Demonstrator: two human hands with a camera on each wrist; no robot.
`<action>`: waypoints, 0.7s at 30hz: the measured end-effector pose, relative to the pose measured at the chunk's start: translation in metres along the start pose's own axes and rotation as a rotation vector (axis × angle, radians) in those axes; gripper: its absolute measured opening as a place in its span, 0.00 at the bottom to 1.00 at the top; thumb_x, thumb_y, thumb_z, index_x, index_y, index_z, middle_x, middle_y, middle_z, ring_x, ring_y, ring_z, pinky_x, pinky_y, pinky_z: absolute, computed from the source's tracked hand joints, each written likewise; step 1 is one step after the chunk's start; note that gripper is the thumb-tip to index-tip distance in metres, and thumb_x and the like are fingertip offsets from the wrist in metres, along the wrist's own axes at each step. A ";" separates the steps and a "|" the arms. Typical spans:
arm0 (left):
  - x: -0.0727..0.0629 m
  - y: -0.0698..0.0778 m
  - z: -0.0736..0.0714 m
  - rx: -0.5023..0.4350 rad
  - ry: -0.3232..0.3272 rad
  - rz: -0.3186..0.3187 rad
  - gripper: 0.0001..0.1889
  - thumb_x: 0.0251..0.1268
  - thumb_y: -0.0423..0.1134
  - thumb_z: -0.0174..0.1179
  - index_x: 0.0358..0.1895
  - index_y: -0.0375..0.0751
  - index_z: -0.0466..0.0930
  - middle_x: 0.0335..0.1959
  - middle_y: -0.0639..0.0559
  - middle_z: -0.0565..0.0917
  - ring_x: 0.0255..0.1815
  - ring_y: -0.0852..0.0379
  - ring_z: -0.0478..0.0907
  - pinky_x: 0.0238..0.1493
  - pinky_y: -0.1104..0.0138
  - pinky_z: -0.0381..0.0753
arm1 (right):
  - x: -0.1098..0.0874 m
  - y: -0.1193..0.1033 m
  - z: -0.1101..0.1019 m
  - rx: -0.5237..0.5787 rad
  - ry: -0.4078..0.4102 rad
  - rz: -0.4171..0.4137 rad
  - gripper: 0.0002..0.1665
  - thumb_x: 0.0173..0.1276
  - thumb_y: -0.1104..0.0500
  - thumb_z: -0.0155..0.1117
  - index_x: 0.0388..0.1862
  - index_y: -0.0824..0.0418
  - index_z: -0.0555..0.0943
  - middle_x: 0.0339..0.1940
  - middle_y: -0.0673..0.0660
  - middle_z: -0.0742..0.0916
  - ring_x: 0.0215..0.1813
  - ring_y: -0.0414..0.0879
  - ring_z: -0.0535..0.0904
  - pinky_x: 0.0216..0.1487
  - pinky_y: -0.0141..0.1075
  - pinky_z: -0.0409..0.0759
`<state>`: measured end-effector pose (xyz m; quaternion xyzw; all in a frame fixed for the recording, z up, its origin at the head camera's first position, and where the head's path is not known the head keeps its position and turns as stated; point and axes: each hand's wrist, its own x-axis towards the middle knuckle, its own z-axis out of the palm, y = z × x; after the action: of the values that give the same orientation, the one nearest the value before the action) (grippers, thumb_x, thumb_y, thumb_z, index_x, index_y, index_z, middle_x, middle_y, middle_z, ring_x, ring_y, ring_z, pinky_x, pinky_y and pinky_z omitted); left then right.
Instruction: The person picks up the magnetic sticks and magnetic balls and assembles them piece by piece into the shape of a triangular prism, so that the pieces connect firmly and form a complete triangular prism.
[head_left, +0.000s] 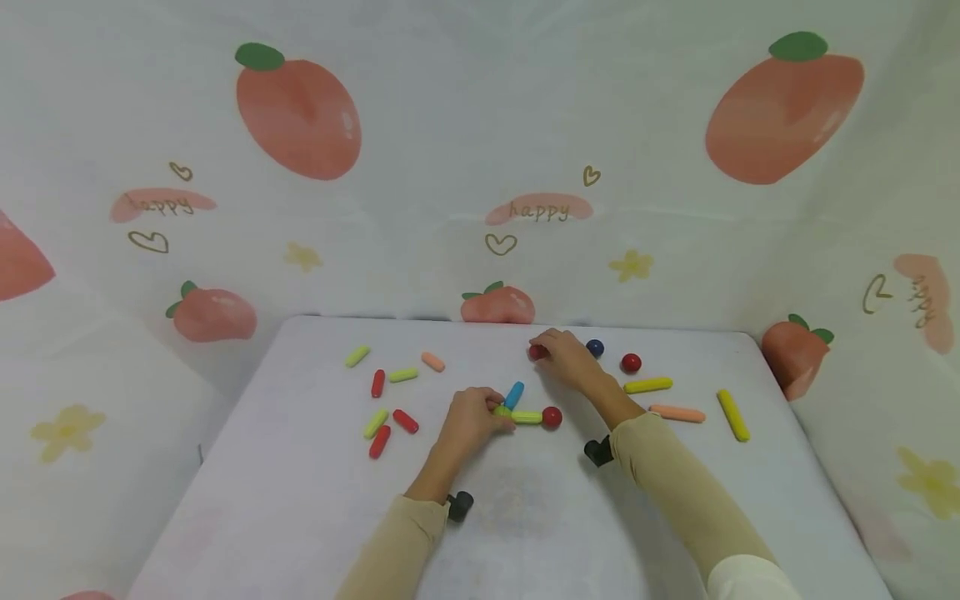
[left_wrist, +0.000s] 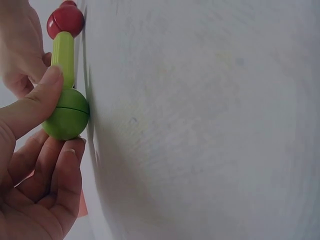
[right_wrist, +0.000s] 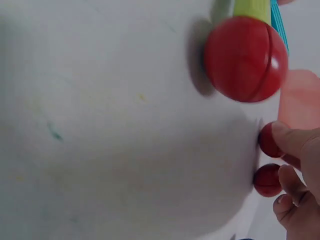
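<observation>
My left hand (head_left: 471, 421) holds a green ball (left_wrist: 67, 116) between thumb and fingertips. From this ball a lime-green stick (head_left: 527, 417) leads to a red ball (head_left: 552, 417) at its other end. A blue stick (head_left: 514, 394) slants away from the green ball. Farther back, my right hand (head_left: 566, 360) has its fingers on another red ball (right_wrist: 270, 140). Close to the lower fingers in the right wrist view sits one more red ball (right_wrist: 267, 180), hidden behind the hand in the head view.
Several short sticks, including a red stick (head_left: 380, 442) and an orange stick (head_left: 432, 362), lie left. A navy ball (head_left: 595, 348), a red ball (head_left: 632, 363), a long orange stick (head_left: 677, 413) and yellow sticks (head_left: 733, 415) lie right. A printed cloth (head_left: 420, 200) hangs behind the white table (head_left: 300, 500).
</observation>
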<state>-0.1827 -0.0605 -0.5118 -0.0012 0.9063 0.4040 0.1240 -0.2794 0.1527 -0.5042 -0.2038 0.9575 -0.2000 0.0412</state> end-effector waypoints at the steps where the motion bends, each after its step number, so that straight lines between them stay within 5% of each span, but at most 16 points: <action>1: 0.000 0.001 0.000 0.000 0.000 -0.004 0.23 0.50 0.45 0.80 0.49 0.43 0.88 0.36 0.54 0.88 0.38 0.57 0.79 0.47 0.62 0.83 | -0.001 0.000 0.001 0.000 -0.008 -0.001 0.25 0.72 0.61 0.67 0.67 0.58 0.79 0.62 0.59 0.84 0.65 0.56 0.78 0.71 0.50 0.75; 6: -0.001 0.002 0.001 -0.002 0.006 -0.024 0.23 0.50 0.45 0.80 0.50 0.43 0.88 0.37 0.54 0.88 0.40 0.56 0.79 0.48 0.61 0.84 | -0.007 0.000 0.004 0.021 -0.034 0.005 0.23 0.70 0.60 0.69 0.64 0.60 0.81 0.56 0.59 0.86 0.58 0.54 0.80 0.66 0.48 0.79; 14: -0.001 0.001 0.003 -0.022 -0.008 -0.001 0.23 0.51 0.45 0.79 0.51 0.43 0.88 0.40 0.53 0.89 0.41 0.57 0.80 0.49 0.60 0.84 | -0.030 0.000 0.004 0.261 -0.084 0.107 0.24 0.73 0.57 0.66 0.66 0.55 0.80 0.63 0.58 0.85 0.58 0.54 0.81 0.64 0.51 0.81; 21: -0.002 0.002 0.000 -0.018 -0.003 0.008 0.23 0.51 0.45 0.79 0.51 0.42 0.87 0.40 0.52 0.89 0.41 0.56 0.80 0.50 0.58 0.84 | -0.037 -0.002 0.010 0.338 -0.114 0.081 0.25 0.75 0.56 0.63 0.70 0.53 0.78 0.66 0.59 0.85 0.52 0.50 0.79 0.57 0.45 0.82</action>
<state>-0.1806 -0.0597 -0.5101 0.0018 0.9024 0.4127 0.1237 -0.2434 0.1627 -0.5124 -0.1663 0.9138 -0.3442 0.1373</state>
